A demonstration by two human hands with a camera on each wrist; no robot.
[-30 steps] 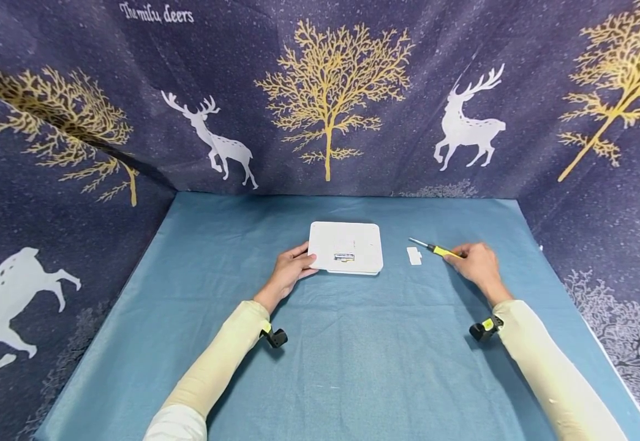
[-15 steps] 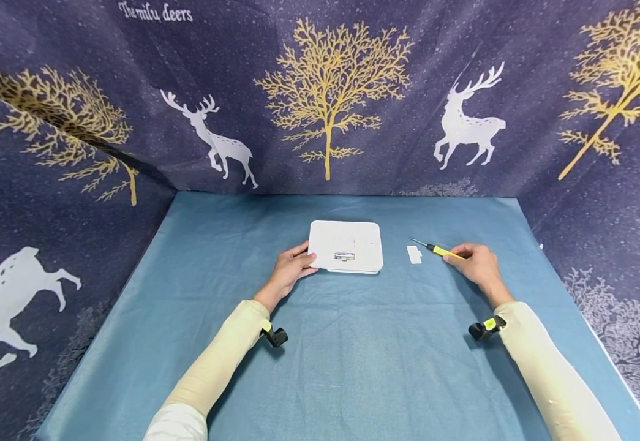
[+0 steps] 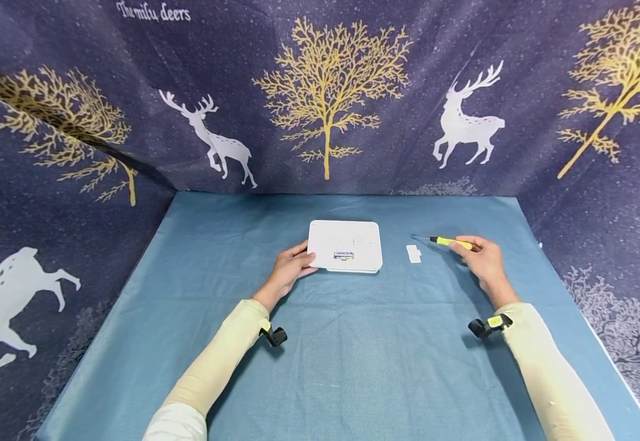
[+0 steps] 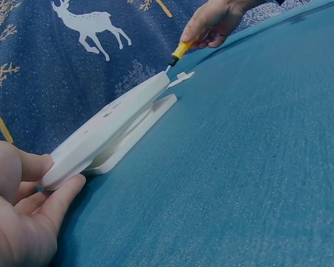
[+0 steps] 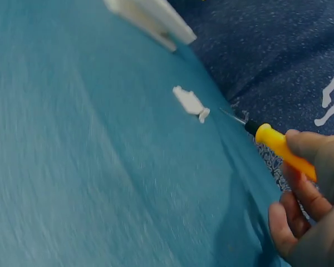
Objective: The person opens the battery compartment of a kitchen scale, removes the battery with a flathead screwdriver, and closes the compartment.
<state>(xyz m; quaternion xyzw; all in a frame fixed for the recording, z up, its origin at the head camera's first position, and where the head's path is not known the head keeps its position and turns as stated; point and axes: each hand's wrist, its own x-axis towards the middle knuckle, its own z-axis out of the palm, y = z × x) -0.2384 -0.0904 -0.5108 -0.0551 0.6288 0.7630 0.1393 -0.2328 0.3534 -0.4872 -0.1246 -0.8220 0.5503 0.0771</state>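
Note:
My left hand [image 3: 289, 267] pinches the left edge of a flat white device [image 3: 325, 236], thumb on top and fingers beneath. A small battery slot [image 3: 344, 256] shows uncovered in its upper face. In the left wrist view the device [image 4: 114, 125] is a slab with a second white plate [image 4: 134, 140] under it, which rests on the cloth. My right hand [image 3: 482, 260] holds a screwdriver [image 3: 454, 242] by its yellow handle, shaft pointing left. Between device and screwdriver lies a small white battery cover [image 3: 414, 254] with a tab, touched by neither hand.
A blue cloth [image 3: 320, 355] covers the table. Dark fabric [image 3: 364, 122] printed with deer and trees hangs behind it and at both sides. Each wrist wears a small black camera mount, such as the left mount [image 3: 274, 335].
The right hand has lifted a little and turned, and the screwdriver with it lies more level, its handle shifted slightly right. The left hand and the white device have stayed in place.

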